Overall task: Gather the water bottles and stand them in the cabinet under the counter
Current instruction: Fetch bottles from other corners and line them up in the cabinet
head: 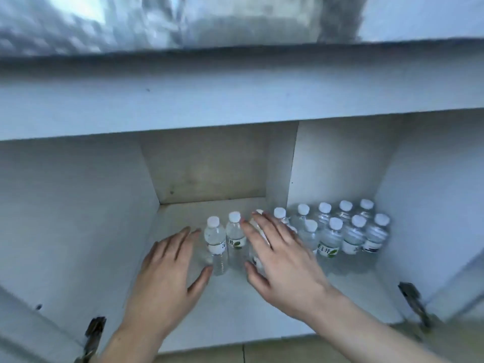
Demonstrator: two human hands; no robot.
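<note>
Head view: placing step; water bottles [340,229] stood in cabinet [78,205].
Right hand [282,255] curled round one bottle [255,258]; left hand [167,268] spread, nothing held. Release upright is judged next.

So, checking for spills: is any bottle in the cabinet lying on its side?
No, every visible water bottle stands upright, white cap up, on the cabinet floor.

Bottle [255,247] mostly behind right hand [282,260]
</note>
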